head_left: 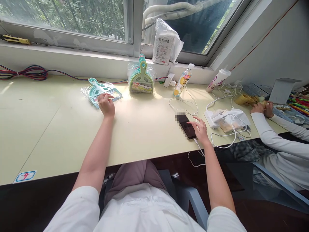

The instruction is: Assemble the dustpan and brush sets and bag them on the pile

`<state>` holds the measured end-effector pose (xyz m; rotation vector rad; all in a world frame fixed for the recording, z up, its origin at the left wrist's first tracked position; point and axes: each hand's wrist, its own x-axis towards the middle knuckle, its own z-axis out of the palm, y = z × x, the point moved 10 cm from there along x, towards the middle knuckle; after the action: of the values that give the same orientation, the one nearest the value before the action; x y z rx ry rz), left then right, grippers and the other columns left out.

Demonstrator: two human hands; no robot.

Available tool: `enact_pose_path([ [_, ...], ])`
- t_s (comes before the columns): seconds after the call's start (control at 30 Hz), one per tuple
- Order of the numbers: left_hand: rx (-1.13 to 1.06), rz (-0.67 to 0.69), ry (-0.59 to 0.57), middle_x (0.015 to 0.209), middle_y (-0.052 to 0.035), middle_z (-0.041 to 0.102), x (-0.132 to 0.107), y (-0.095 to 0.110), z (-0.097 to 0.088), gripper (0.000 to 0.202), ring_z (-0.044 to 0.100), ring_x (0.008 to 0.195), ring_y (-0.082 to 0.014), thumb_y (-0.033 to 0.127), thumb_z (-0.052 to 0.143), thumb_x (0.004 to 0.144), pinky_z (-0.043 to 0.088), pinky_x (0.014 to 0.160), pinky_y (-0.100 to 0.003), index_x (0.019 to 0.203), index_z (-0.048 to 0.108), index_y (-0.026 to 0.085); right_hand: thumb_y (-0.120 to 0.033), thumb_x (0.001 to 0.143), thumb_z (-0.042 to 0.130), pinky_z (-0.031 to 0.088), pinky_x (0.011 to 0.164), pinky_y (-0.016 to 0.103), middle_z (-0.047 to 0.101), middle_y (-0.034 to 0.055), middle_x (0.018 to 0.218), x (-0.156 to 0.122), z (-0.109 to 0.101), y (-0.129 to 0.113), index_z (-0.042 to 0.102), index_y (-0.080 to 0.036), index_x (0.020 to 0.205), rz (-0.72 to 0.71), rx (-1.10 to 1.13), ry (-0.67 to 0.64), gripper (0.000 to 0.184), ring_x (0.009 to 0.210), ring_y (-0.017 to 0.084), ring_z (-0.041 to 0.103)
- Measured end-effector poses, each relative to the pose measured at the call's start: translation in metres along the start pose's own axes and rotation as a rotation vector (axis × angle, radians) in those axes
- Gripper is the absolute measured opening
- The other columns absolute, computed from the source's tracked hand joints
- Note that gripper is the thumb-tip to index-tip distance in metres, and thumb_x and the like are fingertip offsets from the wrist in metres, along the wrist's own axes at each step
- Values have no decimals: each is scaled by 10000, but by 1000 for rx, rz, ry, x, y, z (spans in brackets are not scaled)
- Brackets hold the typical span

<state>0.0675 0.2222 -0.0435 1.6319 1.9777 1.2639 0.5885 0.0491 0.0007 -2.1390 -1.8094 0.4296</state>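
Note:
My left hand (106,104) rests on the pale green table (60,129), its curled fingers touching a teal dustpan-and-brush set in a clear bag (101,91). A stack of green and teal dustpans (141,77) leans against the window ledge just beyond. My right hand (200,129) hovers with fingers spread over a dark phone (186,126) lying flat on the table, the fingertips touching its screen. A white cable (196,111) runs from the phone.
A drink bottle (182,83), a white tube (218,80) and a white charger with cables (225,117) sit at the right. Another person's hands (262,108) work at the far right. A white bag (165,43) stands on the sill. Coloured wires (29,72) lie at the back left.

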Motion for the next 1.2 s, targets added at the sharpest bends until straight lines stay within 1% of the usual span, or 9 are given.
enact_pose_path([
  [0.2,-10,-23,-32,973,-100,572,0,-2,3,258,481,1077,-265,38,385,772,377,954,-430,753,585,200,-508,935,322,295,1054,489,502,30,1314,-7,-8,9,712,-313,995,6,3,6,440,1249,264,413],
  [0.3,15,-18,-34,948,-97,572,0,-3,4,272,487,1060,-267,34,374,773,381,947,-430,753,589,201,-507,933,326,300,1052,485,504,33,1312,-7,-9,13,712,-311,1001,12,3,2,438,1242,263,419],
  [0.57,59,-14,-30,878,-75,570,1,-7,6,308,510,1003,-251,20,363,761,381,934,-401,738,606,208,-512,938,311,275,1055,499,482,13,1342,-6,4,0,703,-336,1015,2,-5,-38,437,1251,259,402],
  [0.8,55,-5,-33,845,-70,563,1,-5,6,306,518,977,-248,21,373,760,363,962,-409,726,607,214,-508,940,294,278,1047,496,485,12,1337,-5,5,-3,707,-331,1004,20,-33,-36,454,1248,262,398],
  [0.93,57,-21,-31,846,-68,562,0,-6,6,303,516,976,-243,23,377,764,376,945,-396,724,609,215,-520,933,300,278,1040,485,490,11,1337,-6,6,-1,704,-326,994,18,-27,-52,452,1247,260,401],
  [1.0,61,-13,-31,843,-68,564,0,-5,6,305,515,973,-243,23,375,768,379,939,-393,727,609,214,-528,927,313,285,1029,476,495,22,1340,-7,3,2,673,-317,1054,47,-12,-35,437,1245,258,410],
  [1.07,63,-8,-37,841,-68,566,0,-5,7,307,514,972,-244,23,372,770,380,934,-394,731,609,213,-547,906,356,280,1018,490,522,46,1317,-10,-2,9,598,-303,1166,121,-11,10,431,1222,266,439],
  [1.13,61,-12,-46,847,-71,568,0,-6,8,304,511,979,-246,24,372,771,389,913,-389,735,608,213,-576,867,419,253,1011,528,566,71,1266,-15,-6,18,481,-286,1281,224,-22,55,510,1179,281,476],
  [1.2,58,-18,-50,850,-75,568,0,-7,9,297,509,986,-249,26,378,772,396,893,-383,733,606,212,-610,819,473,227,999,566,593,90,1222,-19,-3,23,371,-271,1352,303,-35,48,639,1149,300,495],
])
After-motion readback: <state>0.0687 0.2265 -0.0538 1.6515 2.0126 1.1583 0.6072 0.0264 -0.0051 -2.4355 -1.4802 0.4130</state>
